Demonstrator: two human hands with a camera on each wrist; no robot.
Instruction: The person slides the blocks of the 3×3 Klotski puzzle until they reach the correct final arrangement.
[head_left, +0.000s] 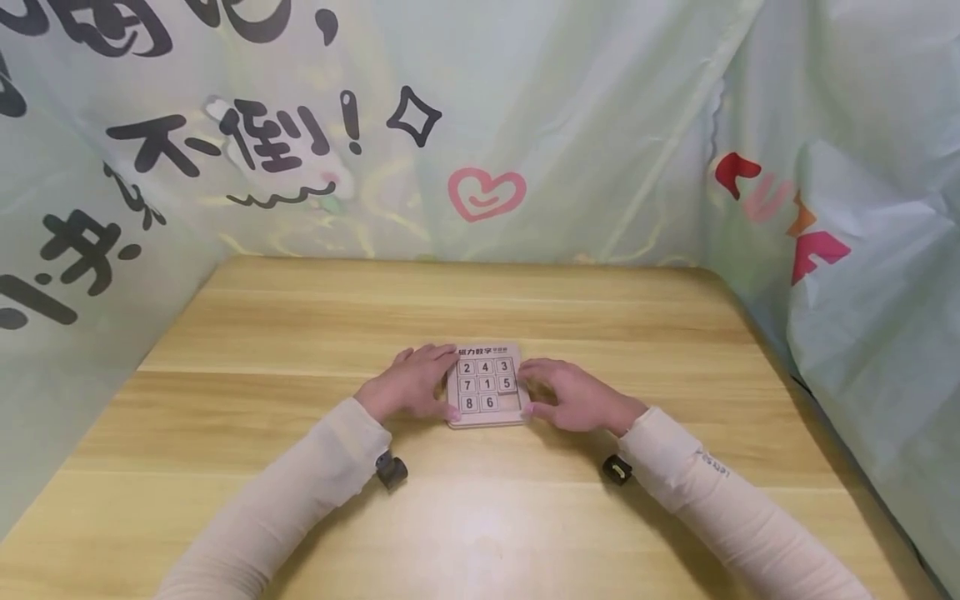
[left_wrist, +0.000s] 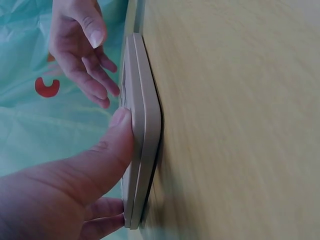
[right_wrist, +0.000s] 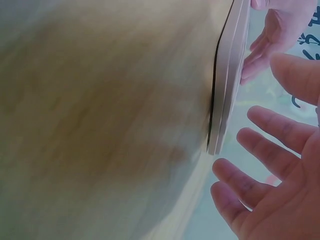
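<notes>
A number slide puzzle (head_left: 487, 422) lies flat on the wooden table, in front of the person. Its tiles read 2 4 3, 7 1 5 and 8 6 from top to bottom, with the bare slot at the lower right. My left hand (head_left: 411, 385) holds the left side of the frame, the thumb at the near corner and fingers at the far corner. In the left wrist view the thumb tip (left_wrist: 121, 118) rests on the frame's edge. My right hand (head_left: 577, 395) hovers beside the right edge; its fingers (right_wrist: 270, 150) are spread and loosely bent, apart from the frame.
The wooden table (head_left: 480, 517) extends around the puzzle on all sides. A pale green printed curtain (head_left: 585, 150) hangs along the back and both sides. Small dark wrist cameras (head_left: 392, 472) hang below the sleeves.
</notes>
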